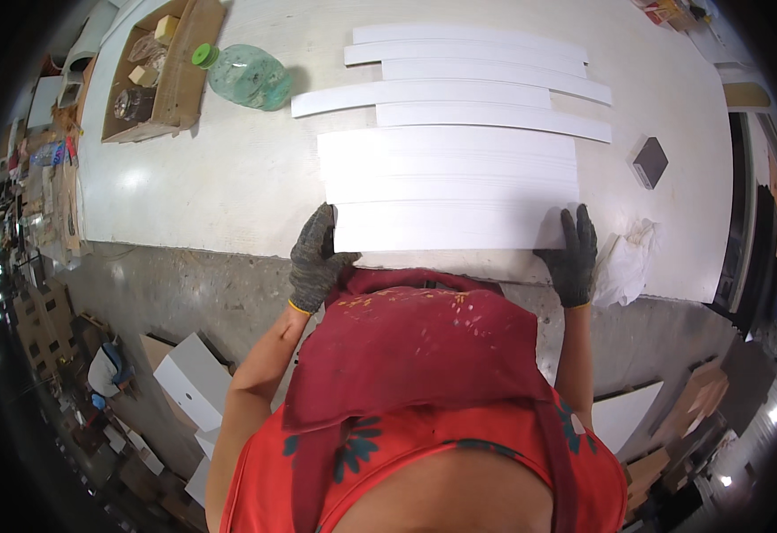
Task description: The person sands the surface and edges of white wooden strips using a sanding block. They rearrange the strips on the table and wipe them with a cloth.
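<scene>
Several white boards (450, 191) lie edge to edge in an aligned block at the table's near edge. My left hand (316, 260), in a dark grey knit glove, grips the block's left end, its fingers along the side and thumb at the near corner. At the opposite end, my right hand (572, 258) in a matching glove holds the near right corner, fingers pointing away from me and thumb by the front edge. Beyond the block, narrower white strips (468, 67) lie staggered, their ends sticking out unevenly left and right.
Far left on the white table (202, 191) stands an open cardboard box (188, 75) of odds and ends. Beside it lies a greenish plastic bottle (251, 78) with a green cap. To the right are a dark block (650, 163) and a crumpled white bag (626, 263).
</scene>
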Action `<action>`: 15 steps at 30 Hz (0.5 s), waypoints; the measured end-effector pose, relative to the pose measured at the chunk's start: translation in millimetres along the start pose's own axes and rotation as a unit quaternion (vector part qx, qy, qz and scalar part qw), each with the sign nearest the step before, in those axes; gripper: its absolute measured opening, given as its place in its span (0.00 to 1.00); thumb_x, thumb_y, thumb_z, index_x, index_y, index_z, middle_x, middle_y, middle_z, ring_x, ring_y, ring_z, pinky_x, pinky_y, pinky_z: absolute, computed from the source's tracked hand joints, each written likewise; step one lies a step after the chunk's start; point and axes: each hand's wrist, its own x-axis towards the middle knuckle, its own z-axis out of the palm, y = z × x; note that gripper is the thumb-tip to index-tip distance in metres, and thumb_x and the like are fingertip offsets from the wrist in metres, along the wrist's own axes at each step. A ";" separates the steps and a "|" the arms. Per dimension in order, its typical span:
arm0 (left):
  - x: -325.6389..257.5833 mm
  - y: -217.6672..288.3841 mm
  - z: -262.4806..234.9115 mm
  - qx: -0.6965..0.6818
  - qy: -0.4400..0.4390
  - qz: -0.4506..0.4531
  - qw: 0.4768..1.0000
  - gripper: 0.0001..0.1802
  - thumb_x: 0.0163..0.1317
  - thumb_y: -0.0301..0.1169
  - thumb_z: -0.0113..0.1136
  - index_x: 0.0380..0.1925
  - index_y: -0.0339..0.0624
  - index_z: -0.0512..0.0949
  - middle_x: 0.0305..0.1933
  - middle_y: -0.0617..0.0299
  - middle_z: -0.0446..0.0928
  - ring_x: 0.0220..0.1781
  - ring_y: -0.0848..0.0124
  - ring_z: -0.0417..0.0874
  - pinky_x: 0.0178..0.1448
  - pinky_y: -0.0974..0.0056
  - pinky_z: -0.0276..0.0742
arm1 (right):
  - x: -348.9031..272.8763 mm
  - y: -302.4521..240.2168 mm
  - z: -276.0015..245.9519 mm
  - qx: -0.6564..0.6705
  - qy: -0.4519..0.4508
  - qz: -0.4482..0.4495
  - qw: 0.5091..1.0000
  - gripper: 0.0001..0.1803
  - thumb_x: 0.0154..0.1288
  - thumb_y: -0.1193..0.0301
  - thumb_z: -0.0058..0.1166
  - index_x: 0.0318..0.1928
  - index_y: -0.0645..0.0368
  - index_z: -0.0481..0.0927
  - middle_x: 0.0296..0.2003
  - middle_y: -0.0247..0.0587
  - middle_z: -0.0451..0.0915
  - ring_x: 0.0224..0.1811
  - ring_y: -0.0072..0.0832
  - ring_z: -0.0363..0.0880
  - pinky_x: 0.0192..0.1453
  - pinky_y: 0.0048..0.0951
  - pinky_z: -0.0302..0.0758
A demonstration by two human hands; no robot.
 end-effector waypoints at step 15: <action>119.1 13.9 22.4 -0.186 0.060 -0.101 0.976 0.33 0.62 0.18 0.63 0.68 0.38 0.66 0.60 0.56 0.77 0.49 0.75 0.79 0.52 0.67 0.82 | 84.5 40.1 17.5 -0.001 0.036 0.054 0.998 0.48 0.46 0.57 0.75 0.69 0.47 0.68 0.70 0.52 0.64 0.71 0.49 0.63 0.72 0.47 0.63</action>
